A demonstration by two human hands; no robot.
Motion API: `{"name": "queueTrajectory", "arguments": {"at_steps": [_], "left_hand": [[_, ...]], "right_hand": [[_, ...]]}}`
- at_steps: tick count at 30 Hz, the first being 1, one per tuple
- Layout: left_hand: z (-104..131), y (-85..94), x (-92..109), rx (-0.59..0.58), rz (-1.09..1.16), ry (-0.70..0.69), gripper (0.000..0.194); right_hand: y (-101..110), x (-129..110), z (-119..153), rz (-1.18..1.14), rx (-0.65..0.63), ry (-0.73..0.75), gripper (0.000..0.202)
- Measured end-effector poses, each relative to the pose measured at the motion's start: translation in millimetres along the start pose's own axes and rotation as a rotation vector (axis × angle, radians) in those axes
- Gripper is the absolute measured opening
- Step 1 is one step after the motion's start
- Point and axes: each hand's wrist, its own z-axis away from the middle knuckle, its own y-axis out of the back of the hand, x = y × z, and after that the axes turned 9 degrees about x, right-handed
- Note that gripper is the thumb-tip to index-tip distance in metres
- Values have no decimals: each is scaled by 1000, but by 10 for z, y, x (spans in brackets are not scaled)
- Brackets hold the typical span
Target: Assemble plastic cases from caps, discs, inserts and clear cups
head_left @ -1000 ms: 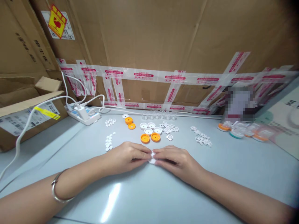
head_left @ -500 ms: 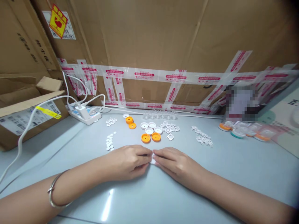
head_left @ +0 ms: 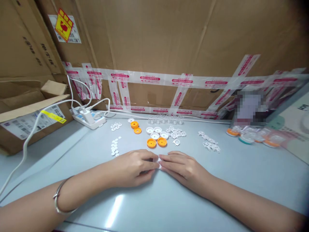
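Observation:
My left hand [head_left: 138, 167] and my right hand [head_left: 181, 167] meet at the fingertips over the table. Between them they pinch a small white plastic part [head_left: 159, 163], mostly covered by the fingers, so its exact shape is hidden. Just beyond the hands lie orange round caps [head_left: 151, 143] and white round caps [head_left: 154, 136], hollow side up. A pile of white openwork plastic pieces [head_left: 175, 131] is to their right, with a single one [head_left: 176, 142] lying apart. Left of my left hand, small white discs [head_left: 115, 147] are scattered.
Clear plastic cups [head_left: 165, 120] line the back. Orange rings [head_left: 137, 130] and small white pegged parts [head_left: 116, 126] lie at back left, near a power strip [head_left: 89, 118] with cables. More white openwork pieces [head_left: 211, 146] and lidded clear containers [head_left: 246, 138] are at right. Cardboard boxes [head_left: 33, 119] stand left and behind.
The whole view has shifted slightly. Both hands keep their pinch on the white part, with the fingers only slightly changed in position.

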Motion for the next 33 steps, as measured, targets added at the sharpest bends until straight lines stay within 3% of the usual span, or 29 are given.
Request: {"name": "queueTrajectory", "arguments": {"at_steps": [5, 7, 9, 11, 13, 16, 20, 28, 33], "left_hand": [[-6, -13, 23, -7, 9, 5, 30], [-26, 29, -23, 47, 23, -16, 28], [-52, 114, -128, 218, 23, 3, 23], [-75, 222, -288, 444, -37, 108, 20], [-83, 309, -467, 522, -128, 279, 20], [-64, 329, -685, 377, -184, 425, 21], [-19, 206, -800, 210, -241, 363, 24], [13, 154, -836, 175, -248, 351, 18], [-24, 177, -769, 235, -237, 361, 15]], "right_hand": [[-21, 25, 10, -56, 23, -62, 18], [-23, 34, 13, -103, 21, -98, 17], [-17, 35, 13, -148, -7, -161, 17], [-5, 27, 9, -178, -37, -246, 18], [8, 15, 3, -194, -66, -327, 19], [22, 3, -1, -207, -102, -419, 23], [34, 6, 2, -206, -96, -488, 29], [41, 12, -11, -236, -112, -544, 30], [31, 26, 14, -263, -124, -577, 31]]}}
